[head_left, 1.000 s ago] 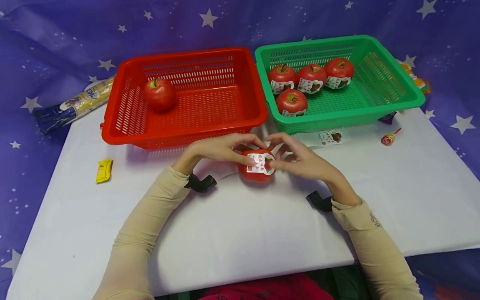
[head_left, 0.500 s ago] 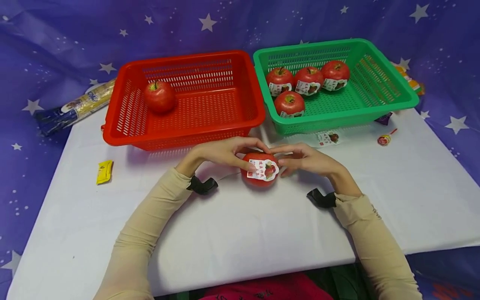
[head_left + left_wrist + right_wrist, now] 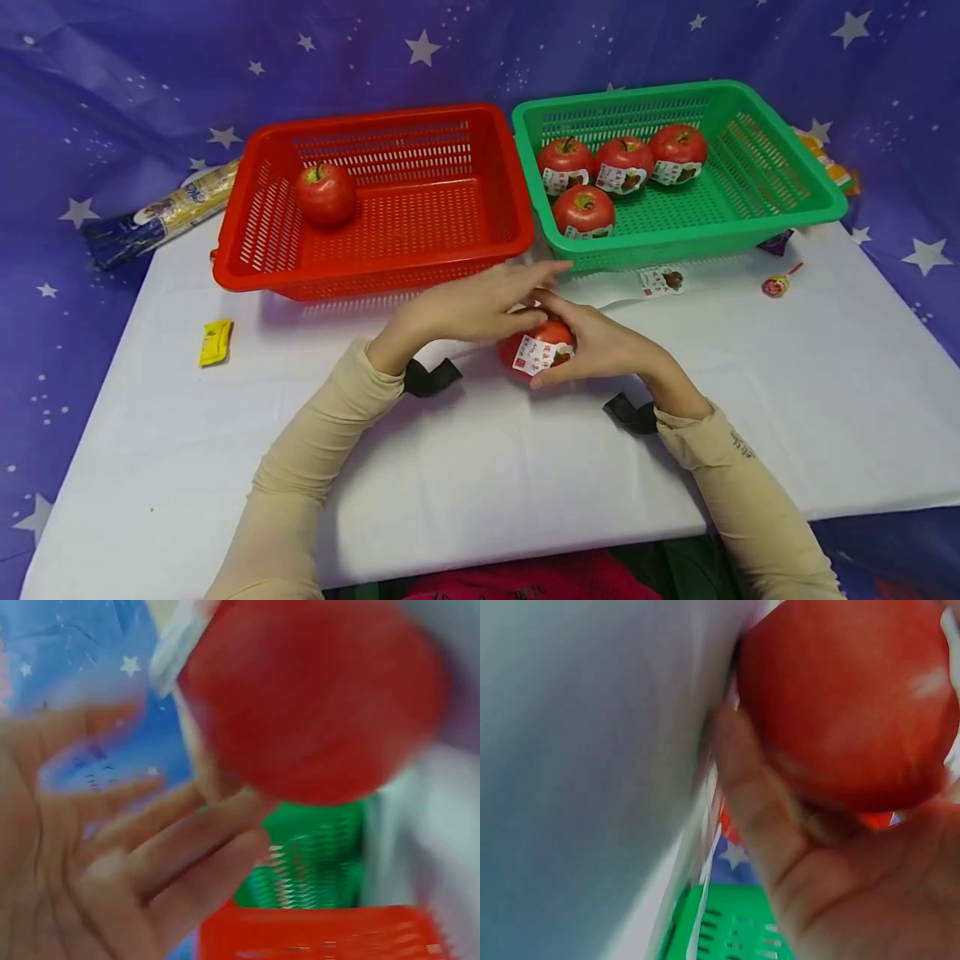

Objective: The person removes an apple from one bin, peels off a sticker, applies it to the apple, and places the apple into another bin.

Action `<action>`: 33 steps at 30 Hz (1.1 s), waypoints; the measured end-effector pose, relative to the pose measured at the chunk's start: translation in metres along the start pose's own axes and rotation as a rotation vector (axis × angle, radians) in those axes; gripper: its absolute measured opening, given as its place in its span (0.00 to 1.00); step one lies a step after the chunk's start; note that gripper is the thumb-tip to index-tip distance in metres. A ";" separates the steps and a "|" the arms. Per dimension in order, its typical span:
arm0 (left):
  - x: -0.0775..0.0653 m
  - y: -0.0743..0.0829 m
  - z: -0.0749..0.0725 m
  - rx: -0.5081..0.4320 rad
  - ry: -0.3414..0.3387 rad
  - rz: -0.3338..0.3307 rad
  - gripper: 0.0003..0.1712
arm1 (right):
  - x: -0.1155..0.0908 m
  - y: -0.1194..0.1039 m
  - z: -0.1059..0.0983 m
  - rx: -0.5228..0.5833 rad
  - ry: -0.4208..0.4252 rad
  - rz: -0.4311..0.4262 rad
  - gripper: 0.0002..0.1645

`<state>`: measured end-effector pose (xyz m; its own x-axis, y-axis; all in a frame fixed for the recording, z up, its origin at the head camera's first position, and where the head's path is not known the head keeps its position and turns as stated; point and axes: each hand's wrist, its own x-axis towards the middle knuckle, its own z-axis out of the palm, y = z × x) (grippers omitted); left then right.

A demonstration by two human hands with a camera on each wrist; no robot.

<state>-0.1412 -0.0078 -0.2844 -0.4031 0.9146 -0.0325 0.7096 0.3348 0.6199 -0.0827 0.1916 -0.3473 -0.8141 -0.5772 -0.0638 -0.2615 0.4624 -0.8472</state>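
A red apple with a white printed label on its upper side sits at the middle of the white table. My right hand grips it from the right, thumb along the near side by the label and fingers round the far side. Over the apple's left and far side, my left hand reaches with straight, spread fingers, its thumb overlapping the apple's top in the head view. From the left wrist, that palm and its fingers look loose beside the blurred apple. A clear strip with another label lies behind the right hand.
A red basket holds one unlabelled apple. Beside it, a green basket holds several labelled apples. A yellow packet lies left, a lollipop right, and a long bag behind the red basket.
My left hand has loosened from the apple, its fingers straightening. My right hand, earlier touching with fingertips, now wraps round the apple, which has shifted slightly right and turned.
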 end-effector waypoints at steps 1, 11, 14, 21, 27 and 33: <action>0.004 0.005 -0.005 0.025 0.051 0.015 0.37 | -0.001 0.000 0.000 -0.018 0.006 -0.004 0.55; 0.076 0.007 -0.031 0.312 0.113 -0.376 0.63 | -0.017 -0.008 -0.015 -0.230 0.026 -0.049 0.52; 0.087 -0.001 -0.030 0.351 0.046 -0.454 0.67 | -0.026 -0.015 -0.029 -0.237 0.074 -0.013 0.53; 0.093 -0.004 -0.029 0.345 0.085 -0.531 0.65 | -0.046 -0.046 -0.077 -0.411 0.178 0.037 0.57; 0.094 -0.001 -0.030 0.323 0.102 -0.549 0.69 | -0.049 -0.067 -0.126 -0.490 0.283 -0.057 0.61; 0.095 -0.001 -0.032 0.333 0.076 -0.533 0.51 | -0.025 -0.051 -0.183 -0.230 0.354 0.001 0.60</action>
<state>-0.1988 0.0719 -0.2625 -0.7820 0.5884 -0.2056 0.5373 0.8036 0.2561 -0.1441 0.3054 -0.2060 -0.9317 -0.3284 0.1550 -0.3372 0.6242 -0.7047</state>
